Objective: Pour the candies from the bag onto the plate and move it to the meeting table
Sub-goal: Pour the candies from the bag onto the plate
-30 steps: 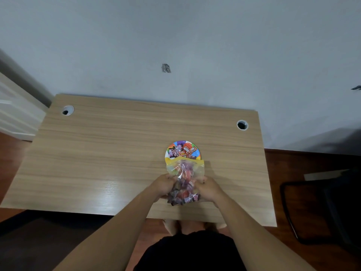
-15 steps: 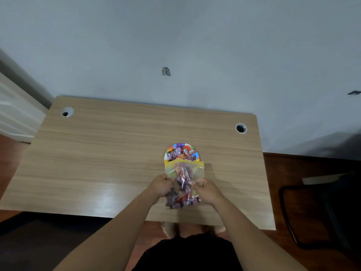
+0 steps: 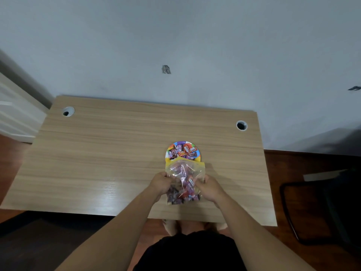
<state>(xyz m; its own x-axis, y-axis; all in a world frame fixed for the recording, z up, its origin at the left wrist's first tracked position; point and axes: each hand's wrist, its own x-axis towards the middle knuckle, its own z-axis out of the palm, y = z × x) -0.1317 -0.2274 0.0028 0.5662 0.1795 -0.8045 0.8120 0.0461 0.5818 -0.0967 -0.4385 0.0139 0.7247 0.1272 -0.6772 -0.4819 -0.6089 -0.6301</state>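
A clear plastic bag [image 3: 183,178] with a yellow zip strip holds many wrapped candies. My left hand [image 3: 161,182] grips its left side and my right hand [image 3: 211,187] grips its right side. The bag is tipped so its yellow mouth points away from me, over the near rim of a small colourful plate [image 3: 198,152]. Several wrapped candies [image 3: 182,151] lie on the plate. The plate's near edge is hidden by the bag's mouth.
The plate stands on a light wooden desk [image 3: 109,153] against a pale wall, with cable holes at back left [image 3: 68,111] and back right [image 3: 241,125]. A dark chair [image 3: 322,210] stands on the wooden floor to the right.
Both hands have kept their hold on the bag over the plate. The candies inside have shifted slightly, and the view has moved a little.
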